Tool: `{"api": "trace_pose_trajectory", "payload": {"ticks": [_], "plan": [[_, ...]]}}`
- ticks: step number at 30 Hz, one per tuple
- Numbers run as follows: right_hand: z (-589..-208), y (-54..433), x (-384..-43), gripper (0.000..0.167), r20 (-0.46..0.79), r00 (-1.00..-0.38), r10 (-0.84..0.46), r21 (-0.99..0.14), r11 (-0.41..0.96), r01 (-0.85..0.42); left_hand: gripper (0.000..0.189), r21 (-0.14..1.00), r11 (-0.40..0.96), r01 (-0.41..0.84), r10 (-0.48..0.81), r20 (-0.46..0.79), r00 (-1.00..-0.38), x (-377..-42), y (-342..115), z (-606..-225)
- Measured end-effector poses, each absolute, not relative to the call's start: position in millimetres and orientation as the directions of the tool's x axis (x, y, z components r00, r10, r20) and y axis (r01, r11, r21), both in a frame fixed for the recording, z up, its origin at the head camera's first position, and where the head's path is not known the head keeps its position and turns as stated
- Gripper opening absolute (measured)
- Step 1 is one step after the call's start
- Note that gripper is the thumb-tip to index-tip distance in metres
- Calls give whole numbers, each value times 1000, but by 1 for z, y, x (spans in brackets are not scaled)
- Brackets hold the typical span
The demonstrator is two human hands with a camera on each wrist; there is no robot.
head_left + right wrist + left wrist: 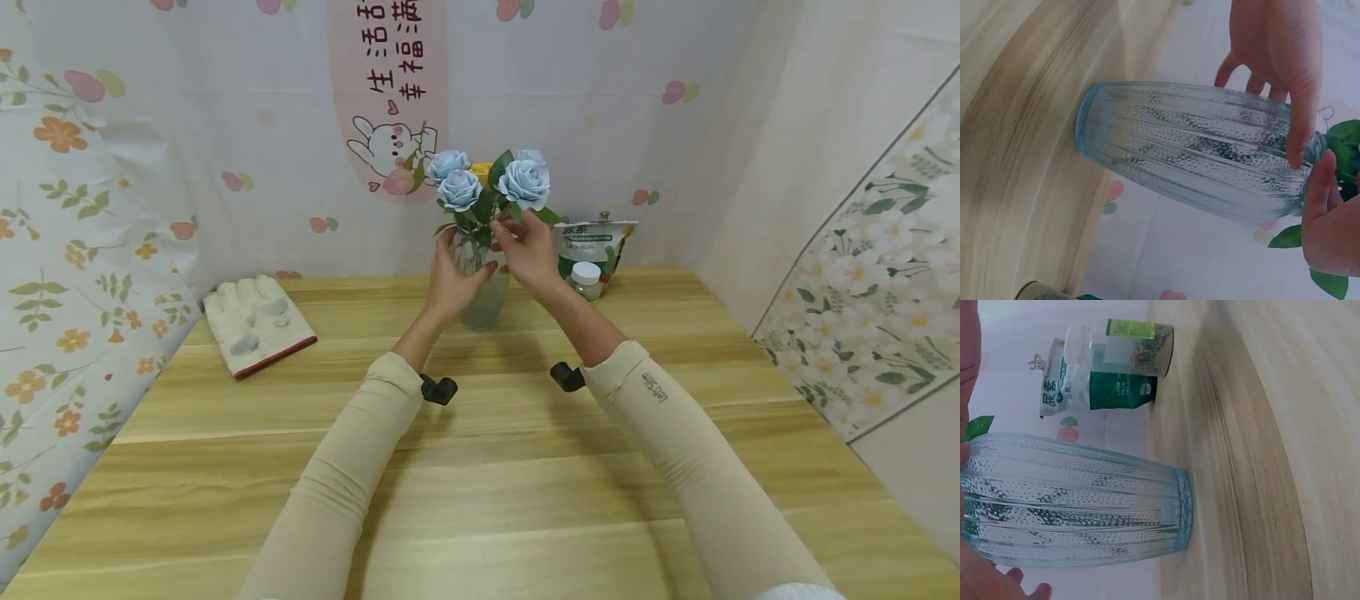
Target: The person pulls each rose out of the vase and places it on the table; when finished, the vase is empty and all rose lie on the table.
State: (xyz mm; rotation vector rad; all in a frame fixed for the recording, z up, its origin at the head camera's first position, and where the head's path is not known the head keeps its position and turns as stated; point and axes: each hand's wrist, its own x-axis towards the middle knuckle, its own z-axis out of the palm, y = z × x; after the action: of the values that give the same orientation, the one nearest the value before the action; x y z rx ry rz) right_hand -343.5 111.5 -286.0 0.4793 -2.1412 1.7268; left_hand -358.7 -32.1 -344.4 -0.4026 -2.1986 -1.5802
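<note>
A clear ribbed glass vase (484, 308) stands upright toward the back of the wooden table. My left hand (453, 282) grips its upper part from the left, with the thumb across the front. Several light-blue roses (524, 183) with green leaves rise from its mouth, with a yellow flower (482, 170) among them. At the mouth, my right hand (531, 254) pinches a rose stem among the leaves, its fingertips (1325, 164) right beside the rim. Leaves and fingers partly hide the stems. In the left wrist view, the vase's base (1184, 509) rests on the table.
A white-capped jar (586, 282) and a green-and-white pouch (600, 242) with a clip stand right of the vase. Cream work gloves (258, 325) with a red hem lie at the table's left. A patterned cloth backdrop (255, 108) hangs close behind the flowers.
</note>
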Motion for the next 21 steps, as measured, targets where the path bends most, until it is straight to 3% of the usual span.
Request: {"api": "trace_pose_trajectory", "payload": {"ticks": [10, 21], "plan": [[-284, 112, -342, 21, 497, -867, -32, -836, 252, -488, 85, 824, 296, 483, 15, 502, -865, -362, -32, -348], [-269, 118, -330, 20, 575, -818, -23, -794, 223, -565, 87, 835, 350, 424, 22, 445, -895, -364, -37, -344]]}}
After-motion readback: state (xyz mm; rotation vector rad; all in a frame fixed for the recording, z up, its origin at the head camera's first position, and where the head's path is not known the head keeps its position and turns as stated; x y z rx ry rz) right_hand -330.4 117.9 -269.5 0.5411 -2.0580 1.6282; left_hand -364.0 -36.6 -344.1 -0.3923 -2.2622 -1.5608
